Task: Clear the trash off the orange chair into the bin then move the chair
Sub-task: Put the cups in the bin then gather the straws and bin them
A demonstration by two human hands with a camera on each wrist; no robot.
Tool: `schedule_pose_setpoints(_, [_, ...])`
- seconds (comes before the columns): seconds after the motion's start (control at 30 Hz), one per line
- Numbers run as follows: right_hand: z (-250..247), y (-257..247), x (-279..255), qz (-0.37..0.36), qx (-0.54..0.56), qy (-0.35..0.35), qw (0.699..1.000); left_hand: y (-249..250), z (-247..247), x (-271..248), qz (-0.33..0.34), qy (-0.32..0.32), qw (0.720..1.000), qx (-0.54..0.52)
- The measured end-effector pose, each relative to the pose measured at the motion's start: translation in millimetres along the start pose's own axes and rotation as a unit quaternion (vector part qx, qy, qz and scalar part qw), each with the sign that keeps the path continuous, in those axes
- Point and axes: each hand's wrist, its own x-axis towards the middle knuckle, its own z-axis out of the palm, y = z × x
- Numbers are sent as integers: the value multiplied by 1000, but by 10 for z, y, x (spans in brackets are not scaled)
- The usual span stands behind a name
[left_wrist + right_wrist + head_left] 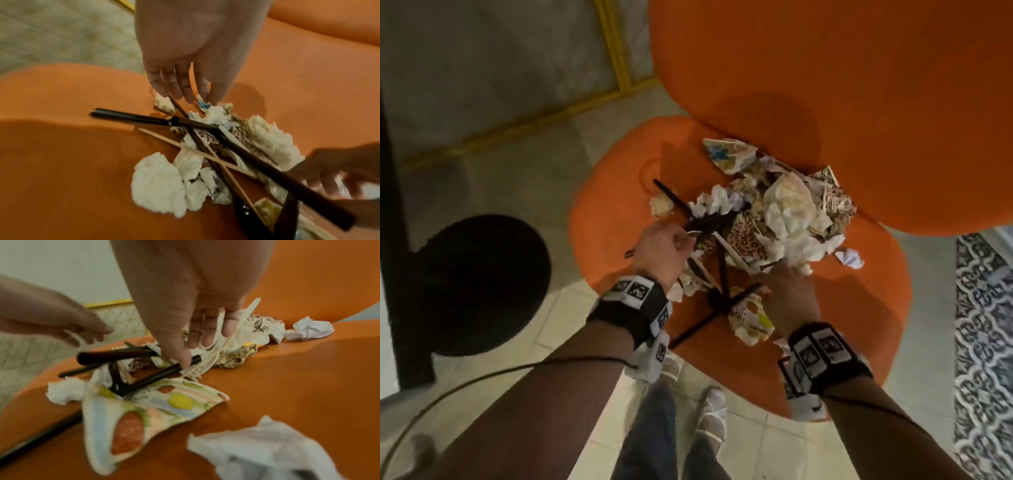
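Plastic forks are lying in the litter pile on the orange seat, and you're picking them out: right hand is curling round several, left hand is pinching a white piece, and the next move, I'd say, is lifting them clear of the black sticks.

Left grip, right grip, both curled

Black wristbands with white marker tags (thin dark cable off each), blue jeans, white sandals.
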Motion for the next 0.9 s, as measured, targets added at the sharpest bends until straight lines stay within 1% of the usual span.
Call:
schedule_pose_setpoints(0.03, [5,13,62,-28,-35,-22,999,51,68,106,22,-39,998,33])
schedule_pose_setpoints(0.1, [13,6,154,-76,-95,-64,991,130,179,230,37,-94,991,85])
schedule_pose_setpoints(0.17, [-4,-9,247,-89,-97,-82,988,189,256,320,30,-125,987,100])
schedule_pose_setpoints(0.23, [-40,-32,319,-101,-94,-70,988,241,283,386,29,-140,984,109])
schedule_pose_setpoints(0.33, [-170,-35,342,-113,-107,-24,988,326,248,470,22,-168,979,112])
schedule_pose_setpoints(0.43, [-356,87,293,-115,-108,-32,987,398,133,531,-9,-209,973,99])
schedule_pose_setpoints(0.47, [-432,155,282,-105,-101,-11,989,407,86,547,-18,-223,970,95])
schedule_pose_setpoints(0.53, [-561,341,233,-58,-69,17,996,399,-17,543,-25,-234,967,95])
schedule_pose_setpoints(0.63, [-639,643,100,26,6,-7,1000,363,-161,522,-55,-212,971,99])
schedule_pose_setpoints(0.67, [-658,720,52,53,53,4,997,349,-198,517,-57,-203,971,110])
schedule_pose_setpoints(0.73, [-608,826,-37,112,139,10,984,329,-231,550,-50,-176,977,113])
schedule_pose_setpoints(0.8, [-479,856,-76,150,204,6,967,326,-225,621,-23,-149,983,104])
schedule_pose_setpoints(0.83, [-412,842,-80,170,249,13,953,338,-211,667,-5,-141,984,111])
schedule_pose_setpoints(0.9, [-297,780,-56,222,346,53,910,342,-137,783,33,-143,978,145])
